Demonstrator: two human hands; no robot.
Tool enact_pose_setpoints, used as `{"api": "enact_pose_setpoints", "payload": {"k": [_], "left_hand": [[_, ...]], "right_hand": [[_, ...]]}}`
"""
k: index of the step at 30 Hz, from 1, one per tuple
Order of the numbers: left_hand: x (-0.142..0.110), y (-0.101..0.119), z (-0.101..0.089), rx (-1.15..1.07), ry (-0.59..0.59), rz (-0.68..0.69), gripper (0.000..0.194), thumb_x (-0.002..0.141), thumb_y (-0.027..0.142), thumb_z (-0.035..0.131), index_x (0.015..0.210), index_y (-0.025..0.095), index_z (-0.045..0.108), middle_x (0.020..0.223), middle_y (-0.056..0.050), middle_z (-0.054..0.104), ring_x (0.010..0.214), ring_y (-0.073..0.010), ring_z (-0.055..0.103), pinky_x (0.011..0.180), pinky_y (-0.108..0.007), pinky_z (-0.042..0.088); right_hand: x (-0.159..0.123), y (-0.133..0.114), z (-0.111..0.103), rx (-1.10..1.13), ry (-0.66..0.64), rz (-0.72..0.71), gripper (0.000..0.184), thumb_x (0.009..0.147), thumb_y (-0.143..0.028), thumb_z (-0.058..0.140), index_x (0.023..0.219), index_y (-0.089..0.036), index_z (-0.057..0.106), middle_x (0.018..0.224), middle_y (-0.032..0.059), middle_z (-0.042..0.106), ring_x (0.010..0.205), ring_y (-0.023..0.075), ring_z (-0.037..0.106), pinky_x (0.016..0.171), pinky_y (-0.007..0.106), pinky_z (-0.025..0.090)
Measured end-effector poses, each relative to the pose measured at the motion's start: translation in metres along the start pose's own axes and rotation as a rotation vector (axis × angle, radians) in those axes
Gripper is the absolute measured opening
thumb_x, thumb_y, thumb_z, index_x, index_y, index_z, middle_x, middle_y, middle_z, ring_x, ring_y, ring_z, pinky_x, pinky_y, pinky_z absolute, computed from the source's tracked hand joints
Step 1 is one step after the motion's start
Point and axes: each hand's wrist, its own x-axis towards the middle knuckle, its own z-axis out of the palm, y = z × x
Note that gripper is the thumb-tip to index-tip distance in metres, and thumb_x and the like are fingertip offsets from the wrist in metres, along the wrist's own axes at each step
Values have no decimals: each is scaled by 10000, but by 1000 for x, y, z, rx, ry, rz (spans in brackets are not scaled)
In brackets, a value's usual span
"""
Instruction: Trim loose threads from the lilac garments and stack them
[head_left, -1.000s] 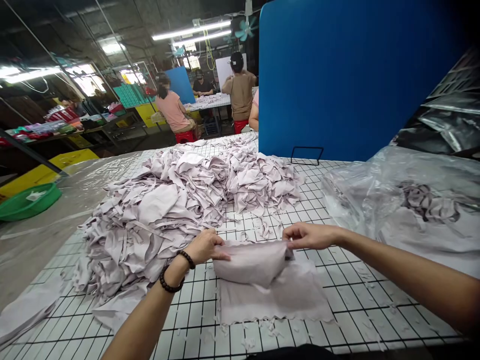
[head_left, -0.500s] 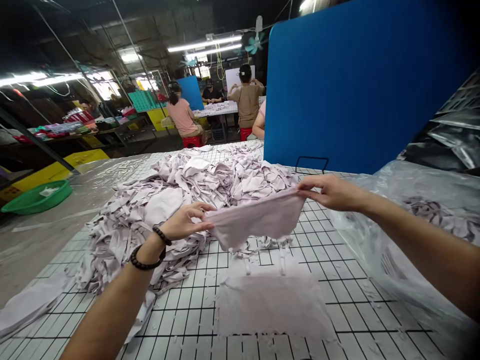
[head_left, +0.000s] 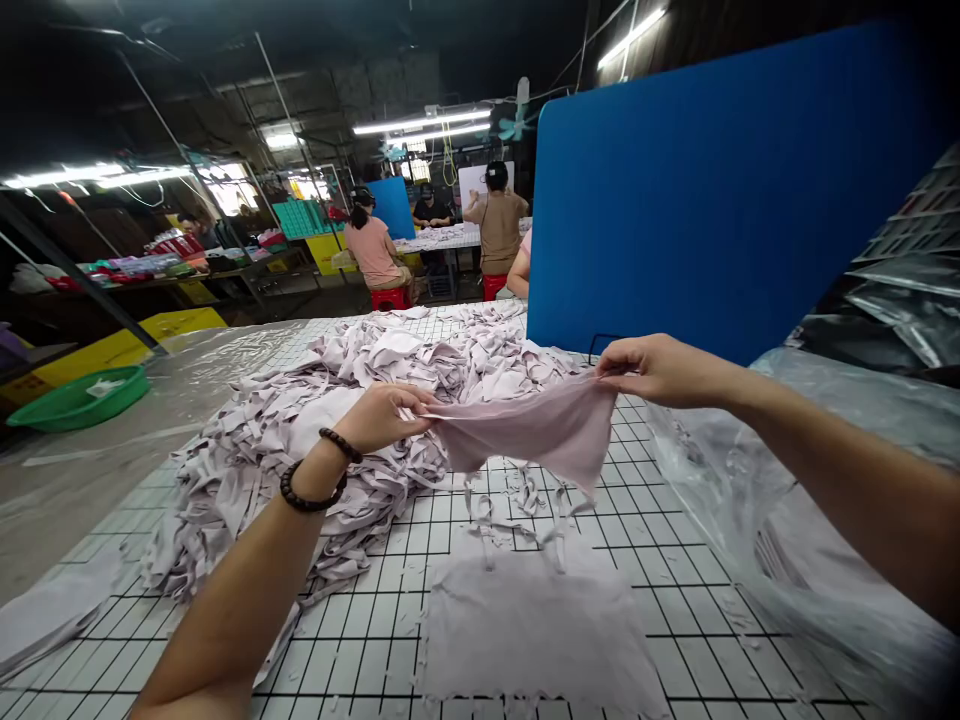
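A pale lilac fabric piece (head_left: pixel 532 432) hangs stretched in the air between my two hands, above the gridded table (head_left: pixel 660 560). My left hand (head_left: pixel 386 415), with a dark bead bracelet on its wrist, pinches the piece's left edge. My right hand (head_left: pixel 652 368) pinches its right corner. Thin straps dangle from the piece's lower edge. Directly below, a flat stack of the same lilac fabric (head_left: pixel 536 625) lies on the table. A large heap of lilac fabric pieces (head_left: pixel 337 420) covers the table to the left and behind my hands.
A blue partition board (head_left: pixel 712 190) stands at the back right. Clear plastic bags holding fabric (head_left: pixel 787 520) lie on the right. A green basin (head_left: pixel 75 398) sits at far left. Other people work at a table in the background (head_left: pixel 435 235).
Both hands lifted the fabric piece off the flat stack and spread it out in the air. The camera view tilted up.
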Motion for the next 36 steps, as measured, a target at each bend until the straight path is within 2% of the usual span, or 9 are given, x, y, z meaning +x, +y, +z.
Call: {"api": "enact_pose_setpoints", "payload": {"k": [4, 6, 9, 12, 16, 21, 25, 29, 36], "left_hand": [[-8, 7, -4, -315, -124, -18, 361, 749, 377, 636, 517, 147, 484, 946, -103, 675, 871, -195, 615, 750, -282, 488], [-12, 7, -2, -399, -166, -55, 421, 763, 392, 621, 501, 153, 393, 780, -61, 637, 732, -143, 582, 648, -237, 463], [-15, 1, 5, -399, -171, -138, 450, 748, 402, 642, 521, 162, 336, 544, 39, 437, 513, -57, 406, 478, -170, 331], [-17, -6, 11, -365, -136, -187, 445, 679, 401, 708, 551, 159, 358, 551, 61, 390, 514, -47, 360, 456, -155, 282], [-18, -12, 12, -406, -68, -210, 397, 629, 401, 748, 643, 152, 440, 628, 47, 458, 575, -62, 422, 505, -156, 346], [-20, -11, 8, -418, -162, -188, 346, 673, 437, 705, 718, 129, 556, 680, 10, 510, 636, -91, 475, 550, -185, 397], [-21, -14, 6, -494, -197, -193, 325, 660, 397, 730, 667, 132, 542, 659, 23, 492, 614, -78, 468, 535, -174, 391], [-22, -17, 3, -629, -164, -234, 342, 682, 430, 709, 734, 127, 560, 704, 1, 522, 640, -93, 505, 542, -184, 414], [-16, -11, 3, -599, -166, -281, 356, 701, 420, 704, 687, 141, 483, 612, 32, 498, 554, -64, 467, 484, -166, 377]], "right_hand": [[-1, 10, -12, 99, -98, 18, 445, 734, -620, 577, 869, -202, 649, 823, 52, 645, 749, 199, 551, 643, 295, 383], [-1, 12, -16, 171, -122, -4, 440, 736, -616, 581, 861, -198, 632, 808, 45, 630, 747, 188, 549, 654, 294, 388], [-1, 8, -19, 332, -138, -53, 426, 752, -589, 583, 866, -179, 606, 829, 51, 618, 778, 185, 560, 689, 305, 411], [0, 1, -19, 446, -164, -55, 426, 742, -568, 606, 869, -161, 596, 837, 61, 612, 792, 189, 565, 715, 324, 427], [-1, 2, -17, 511, -173, -44, 388, 729, -524, 644, 848, -157, 599, 795, 47, 585, 743, 169, 539, 690, 315, 427], [-4, 9, -17, 555, -224, -51, 308, 738, -468, 650, 819, -174, 612, 780, 42, 573, 735, 169, 526, 669, 308, 418], [-8, 11, -21, 606, -251, -23, 264, 757, -453, 625, 815, -195, 623, 798, 49, 584, 766, 178, 538, 702, 325, 416], [-10, 15, -21, 658, -206, 11, 256, 766, -462, 621, 803, -208, 612, 769, 39, 586, 734, 171, 544, 694, 332, 408], [-8, 19, -8, 485, -224, 36, 360, 695, -517, 684, 786, -179, 601, 759, 37, 570, 717, 163, 509, 654, 292, 413]]}}
